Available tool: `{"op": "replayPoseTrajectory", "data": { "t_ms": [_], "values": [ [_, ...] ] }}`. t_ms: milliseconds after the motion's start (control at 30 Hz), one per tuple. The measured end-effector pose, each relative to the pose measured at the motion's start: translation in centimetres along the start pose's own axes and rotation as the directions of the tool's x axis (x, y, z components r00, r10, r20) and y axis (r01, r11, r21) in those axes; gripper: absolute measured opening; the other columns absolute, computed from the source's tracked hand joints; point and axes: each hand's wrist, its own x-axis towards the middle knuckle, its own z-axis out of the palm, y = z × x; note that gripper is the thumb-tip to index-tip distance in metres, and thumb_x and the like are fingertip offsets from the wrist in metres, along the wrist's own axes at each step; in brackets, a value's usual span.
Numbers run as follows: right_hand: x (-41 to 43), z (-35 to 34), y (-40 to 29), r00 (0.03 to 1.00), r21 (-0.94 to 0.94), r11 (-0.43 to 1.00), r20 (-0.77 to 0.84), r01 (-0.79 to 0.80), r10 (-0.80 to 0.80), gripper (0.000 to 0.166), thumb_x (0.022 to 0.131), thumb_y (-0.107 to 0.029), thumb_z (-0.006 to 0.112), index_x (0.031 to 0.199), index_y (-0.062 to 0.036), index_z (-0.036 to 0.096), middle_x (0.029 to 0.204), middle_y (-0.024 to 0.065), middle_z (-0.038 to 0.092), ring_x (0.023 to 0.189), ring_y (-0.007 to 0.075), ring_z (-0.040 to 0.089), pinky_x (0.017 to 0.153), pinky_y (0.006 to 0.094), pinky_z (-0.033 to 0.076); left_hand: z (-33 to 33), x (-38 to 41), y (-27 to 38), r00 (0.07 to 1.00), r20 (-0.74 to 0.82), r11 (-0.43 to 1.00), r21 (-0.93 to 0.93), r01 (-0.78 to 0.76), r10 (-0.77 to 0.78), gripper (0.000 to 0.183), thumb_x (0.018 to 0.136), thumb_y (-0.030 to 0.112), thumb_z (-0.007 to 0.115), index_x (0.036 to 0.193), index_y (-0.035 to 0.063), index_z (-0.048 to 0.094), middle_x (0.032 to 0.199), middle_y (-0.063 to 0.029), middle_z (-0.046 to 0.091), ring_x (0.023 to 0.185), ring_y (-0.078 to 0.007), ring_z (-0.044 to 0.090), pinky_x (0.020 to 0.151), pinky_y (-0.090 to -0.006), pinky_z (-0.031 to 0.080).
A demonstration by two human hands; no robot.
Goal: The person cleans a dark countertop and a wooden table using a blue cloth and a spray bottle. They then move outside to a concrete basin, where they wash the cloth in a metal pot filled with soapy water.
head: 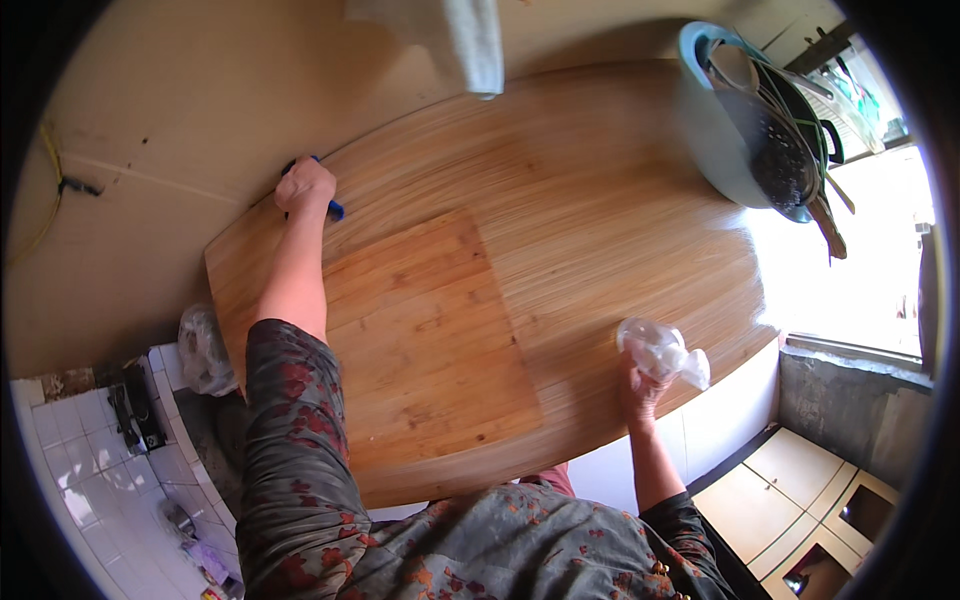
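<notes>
My left hand (305,184) is closed on a blue cloth (336,211) at the far left edge of the wood-grain countertop (600,247), beside the wall; most of the cloth is hidden under the hand. At the near right edge of the counter, my right hand (646,379) holds a clear plastic bottle (660,349) with a white top. Its fingers are partly hidden behind the bottle. Between my arms a square wooden board (427,337) lies on the counter, its left part covered by my left arm.
At the far right stands a light-blue basin (712,142) piled with pans and utensils. A pale cloth (474,49) hangs at the far wall. To the left are a clear plastic bag (204,349) and a white-tiled surface (112,480). Cream cabinets (772,495) stand at the lower right.
</notes>
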Motion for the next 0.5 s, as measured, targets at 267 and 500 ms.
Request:
{"op": "replayPoseTrajectory", "data": {
  "t_ms": [267, 500],
  "values": [
    [0.5, 0.4, -2.4, 0.999, -0.184, 0.983, 0.026, 0.031, -0.026, 0.064, 0.064, -0.017, 0.078, 0.119, -0.0083, 0.048, 0.114, 0.0061, 0.057, 0.116, 0.0272, 0.046, 0.100, 0.0397, 0.033, 1.1, -2.0, 14.7, 0.924, 0.121, 0.880, 0.281, -0.383, 0.364, 0.029, 0.088, 0.022, 0.048, 0.107, 0.0090, 0.066, 0.117, -0.0139, 0.061, 0.105, -0.0294, 0.060, 0.078, -0.0471, 0.051],
    [0.7, 0.7, -4.3, 0.988, -0.249, 0.966, 0.149, 0.071, -0.034, 0.069, 0.071, -0.007, 0.072, 0.128, -0.0072, 0.034, 0.120, 0.0100, 0.050, 0.116, 0.0255, 0.046, 0.099, 0.0376, 0.036, 1.8, -12.7, 35.5, 0.621, -0.233, 0.605, -0.143, -0.783, 0.749, 0.020, 0.085, 0.019, 0.053, 0.097, 0.0144, 0.068, 0.095, -0.0085, 0.069, 0.090, -0.0278, 0.066, 0.070, -0.0390, 0.054]
  ]
}}
